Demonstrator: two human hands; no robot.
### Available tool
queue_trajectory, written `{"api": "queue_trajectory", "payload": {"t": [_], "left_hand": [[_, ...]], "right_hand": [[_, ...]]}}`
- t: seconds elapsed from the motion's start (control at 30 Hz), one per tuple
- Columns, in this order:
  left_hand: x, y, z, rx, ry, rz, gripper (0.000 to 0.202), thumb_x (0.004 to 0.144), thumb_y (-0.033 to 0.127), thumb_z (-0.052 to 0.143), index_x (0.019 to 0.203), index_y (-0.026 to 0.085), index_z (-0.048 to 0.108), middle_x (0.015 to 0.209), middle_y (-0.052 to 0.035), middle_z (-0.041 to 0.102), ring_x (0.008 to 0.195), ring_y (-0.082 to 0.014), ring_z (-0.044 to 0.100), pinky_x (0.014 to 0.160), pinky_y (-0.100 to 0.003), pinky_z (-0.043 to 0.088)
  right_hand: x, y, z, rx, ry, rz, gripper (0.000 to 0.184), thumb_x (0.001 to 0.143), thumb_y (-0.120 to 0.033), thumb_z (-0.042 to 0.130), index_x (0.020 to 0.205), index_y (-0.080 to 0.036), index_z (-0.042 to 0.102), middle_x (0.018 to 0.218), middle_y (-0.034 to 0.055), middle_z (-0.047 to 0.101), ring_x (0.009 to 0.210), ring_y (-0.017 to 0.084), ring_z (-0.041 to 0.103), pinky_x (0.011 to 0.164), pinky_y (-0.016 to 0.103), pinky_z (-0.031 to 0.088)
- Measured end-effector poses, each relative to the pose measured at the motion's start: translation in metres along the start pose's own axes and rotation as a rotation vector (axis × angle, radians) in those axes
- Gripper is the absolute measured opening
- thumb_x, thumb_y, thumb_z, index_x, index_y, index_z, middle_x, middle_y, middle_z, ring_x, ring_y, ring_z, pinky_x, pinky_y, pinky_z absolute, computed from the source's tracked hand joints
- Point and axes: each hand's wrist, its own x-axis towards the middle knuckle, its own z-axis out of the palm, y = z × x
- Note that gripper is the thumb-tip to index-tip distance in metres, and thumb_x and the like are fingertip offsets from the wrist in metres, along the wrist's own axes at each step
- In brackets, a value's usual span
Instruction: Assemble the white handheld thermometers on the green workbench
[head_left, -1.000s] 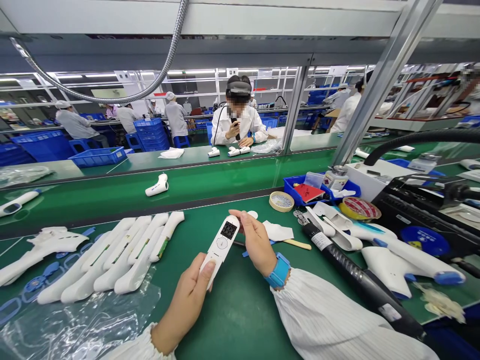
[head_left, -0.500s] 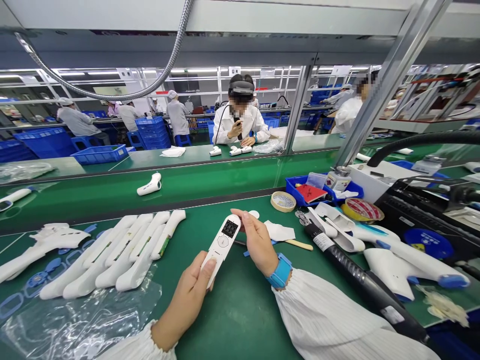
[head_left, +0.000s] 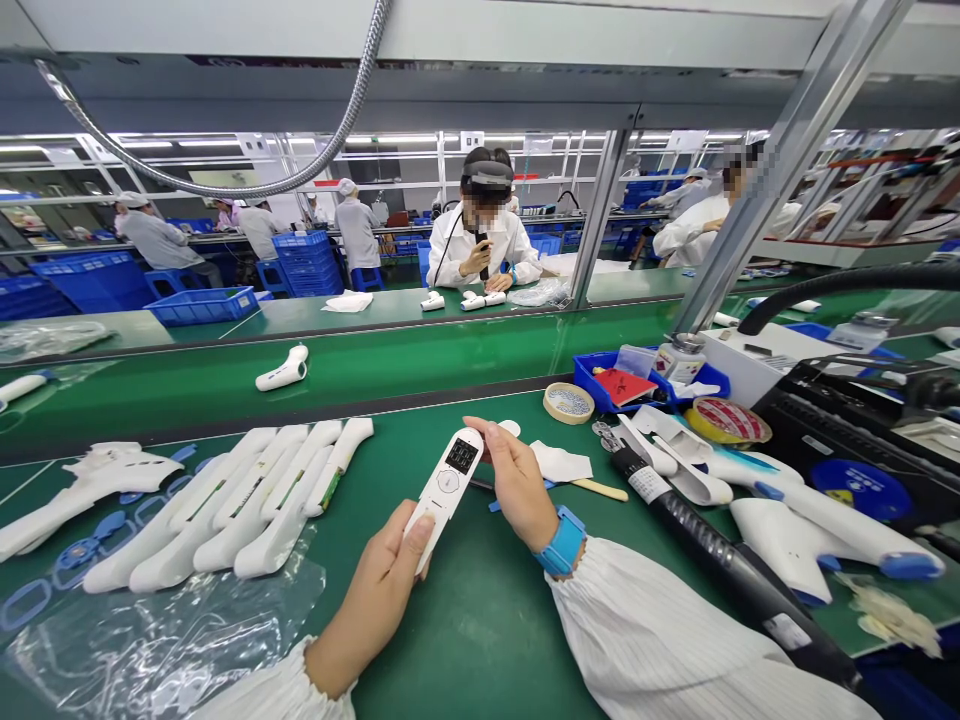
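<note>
My left hand (head_left: 382, 580) is closed around the lower part of a white handheld thermometer (head_left: 448, 482), its thumb lying on the front face. The thermometer is tilted, with its lit digital display and round button facing me. At its upper end, my right hand (head_left: 521, 485) curls its fingers against the head and right edge; some fingertips are hidden behind it. A blue band (head_left: 564, 543) is on my right wrist. To the left, several white curved housings (head_left: 259, 500) lie side by side, some showing green circuit boards.
Clear plastic film (head_left: 172, 650) lies front left. A green conveyor belt (head_left: 405, 362) carries a white thermometer body (head_left: 283, 369). At right are a tape roll (head_left: 568, 403), a blue bin (head_left: 600, 395), a black hose-like tool (head_left: 697, 540) and white housings (head_left: 787, 545). A co-worker (head_left: 484, 235) sits opposite.
On the belt, the white thermometer body has slid left, as has the piece at the far left. My hands keep their hold on the thermometer. The co-worker at right has shifted an arm.
</note>
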Motion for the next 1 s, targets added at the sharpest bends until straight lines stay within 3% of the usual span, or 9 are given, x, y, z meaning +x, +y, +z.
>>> {"api": "queue_trajectory", "payload": {"t": [0.43, 1.0], "left_hand": [[-0.0019, -0.0018, -0.0017, 0.085, 0.058, 0.047, 0.036, 0.087, 0.05, 0.031, 0.066, 0.021, 0.038, 0.058, 0.0049, 0.039, 0.055, -0.0122, 0.037, 0.055, -0.025, 0.028], [0.0018, -0.0037, 0.0018, -0.066, -0.057, -0.004, 0.035, 0.088, 0.048, 0.032, 0.071, 0.02, 0.044, 0.063, 0.0032, 0.044, 0.056, -0.0115, 0.04, 0.056, -0.024, 0.033]], "right_hand": [[-0.001, -0.0007, -0.0042, 0.029, -0.104, -0.077, 0.038, 0.088, -0.043, 0.04, 0.116, -0.024, 0.058, 0.118, 0.0026, 0.06, 0.109, 0.02, 0.054, 0.095, 0.035, 0.04], [0.0002, -0.0045, -0.0028, -0.043, -0.111, -0.079, 0.037, 0.088, -0.04, 0.043, 0.119, -0.023, 0.055, 0.119, 0.0033, 0.06, 0.11, 0.019, 0.053, 0.097, 0.034, 0.038]]}}
